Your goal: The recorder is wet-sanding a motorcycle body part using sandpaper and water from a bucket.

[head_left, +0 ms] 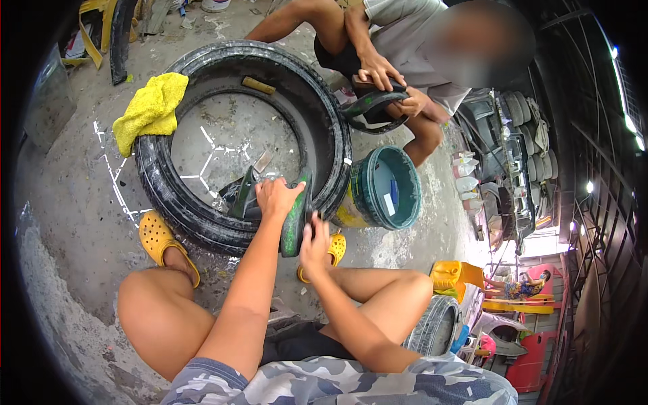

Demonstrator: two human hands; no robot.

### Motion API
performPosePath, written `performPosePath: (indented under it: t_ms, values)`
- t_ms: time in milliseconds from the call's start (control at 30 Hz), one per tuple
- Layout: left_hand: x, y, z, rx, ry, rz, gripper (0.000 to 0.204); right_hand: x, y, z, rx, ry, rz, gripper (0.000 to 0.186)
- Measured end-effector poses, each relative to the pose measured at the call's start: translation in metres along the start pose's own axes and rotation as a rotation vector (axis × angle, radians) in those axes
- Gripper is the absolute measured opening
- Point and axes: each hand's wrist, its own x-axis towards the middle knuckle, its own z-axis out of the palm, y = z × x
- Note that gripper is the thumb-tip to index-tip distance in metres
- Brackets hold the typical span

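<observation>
My left hand (275, 198) grips the upper part of a black curved piece (294, 229) with green markings, which stands on the near rim of a large black tyre (158, 175). My right hand (314, 246) is just right of that piece, its fingers bent loosely and apart; whether they touch it is unclear. Another dark piece (243, 196) leans inside the tyre. A yellow cloth (152, 111) drapes over the tyre's left rim, and a small tan block (258, 85) lies inside at the back. A teal bucket (401, 189) with water and a blue item stands right of the tyre.
Across from me a seated person (385, 40) holds a black curved part (368, 102). Yellow scraps (94, 34) lie at the back left. Racks of car parts (520, 162) line the right, and another tyre (432, 324) is by my right knee. A distant person (523, 287) appears beyond.
</observation>
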Motion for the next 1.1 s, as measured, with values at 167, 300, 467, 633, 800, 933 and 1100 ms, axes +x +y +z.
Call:
performPosePath:
  t_ms: [167, 300, 467, 633, 800, 933, 1100]
  values:
    - [-0.001, 0.006, -0.005, -0.011, 0.02, 0.016, 0.066, 0.038, -0.004, -0.001, -0.056, -0.009, -0.062, 0.039]
    - [-0.003, 0.0, 0.001, 0.009, -0.024, -0.023, 0.066, -0.051, 0.006, -0.019, 0.071, -0.104, 0.119, 0.043]
    - [0.003, 0.001, 0.004, -0.016, 0.02, -0.004, 0.067, 0.046, -0.001, 0.003, -0.123, 0.012, -0.137, 0.039]
    - [-0.001, -0.003, 0.003, -0.008, -0.031, -0.035, 0.065, 0.029, 0.0, 0.004, -0.091, 0.01, -0.103, 0.04]
    - [-0.002, -0.011, 0.01, -0.003, -0.037, -0.027, 0.065, -0.025, 0.01, -0.002, -0.067, -0.037, -0.025, 0.041]
    - [0.011, 0.001, 0.012, 0.02, 0.015, 0.095, 0.07, 0.082, 0.002, 0.013, -0.223, 0.052, -0.097, 0.036]
    - [0.013, -0.003, 0.018, 0.005, 0.039, -0.003, 0.067, -0.003, 0.006, 0.0, 0.055, 0.046, -0.118, 0.039]
